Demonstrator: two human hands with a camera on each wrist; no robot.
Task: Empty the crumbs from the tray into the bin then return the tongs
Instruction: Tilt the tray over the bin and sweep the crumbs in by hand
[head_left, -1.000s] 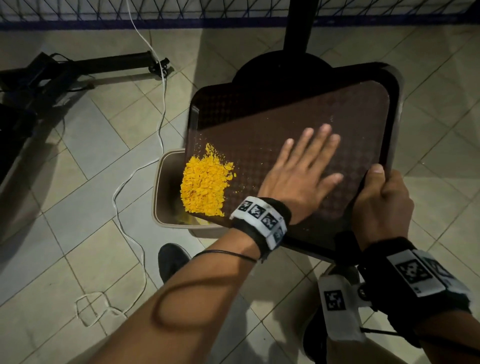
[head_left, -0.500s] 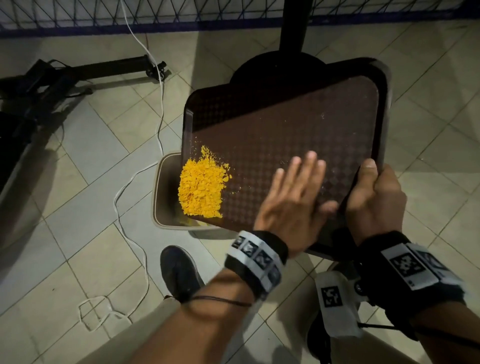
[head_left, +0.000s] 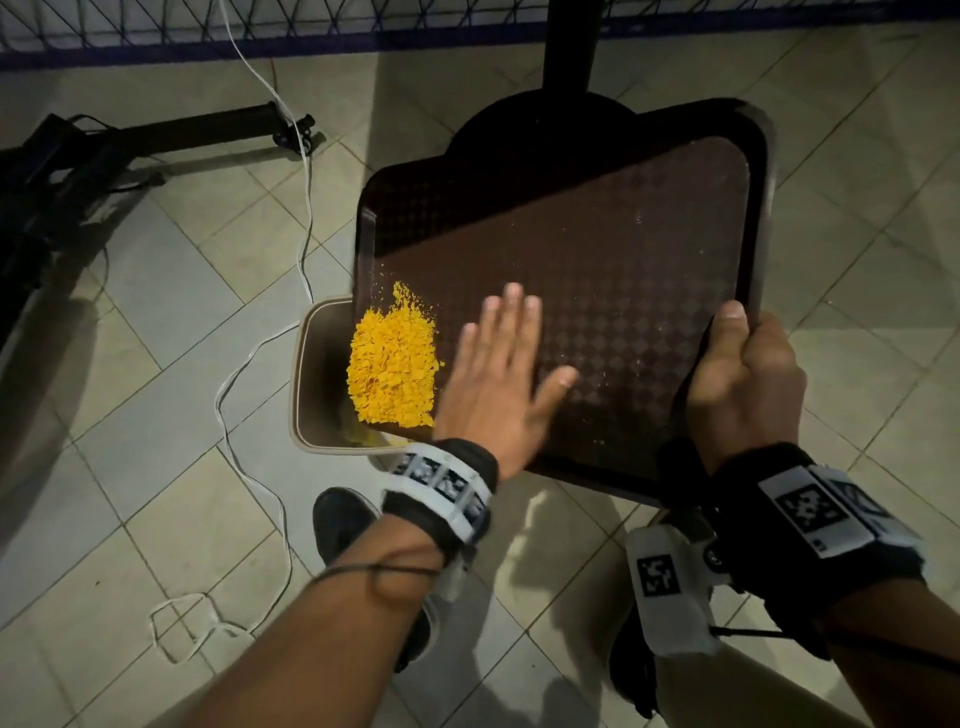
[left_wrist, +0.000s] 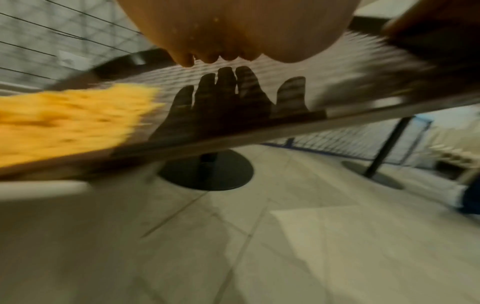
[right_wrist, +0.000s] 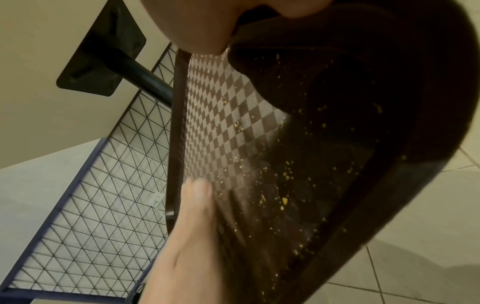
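A dark brown tray (head_left: 623, 249) with a diamond pattern is tilted down to the left over a beige bin (head_left: 311, 384) on the floor. A heap of yellow crumbs (head_left: 392, 358) lies at the tray's lower left corner, above the bin's opening; the same crumbs (left_wrist: 64, 121) show in the left wrist view. My left hand (head_left: 498, 374) lies flat and open on the tray, just right of the heap. My right hand (head_left: 743, 384) grips the tray's right rim, thumb on top. Small crumbs (right_wrist: 283, 179) still dot the tray (right_wrist: 233, 115). No tongs are in view.
A round black table base (head_left: 540, 119) with its post stands behind the tray. A white cable (head_left: 228, 395) snakes over the tiled floor left of the bin. A black stand (head_left: 156, 135) lies at far left. A wire fence (head_left: 311, 21) runs along the back. My shoe (head_left: 343, 519) is near the bin.
My left hand drew back toward the near edge, then swept left across the tray up to the crumb heap. The right hand kept its grip on the rim.
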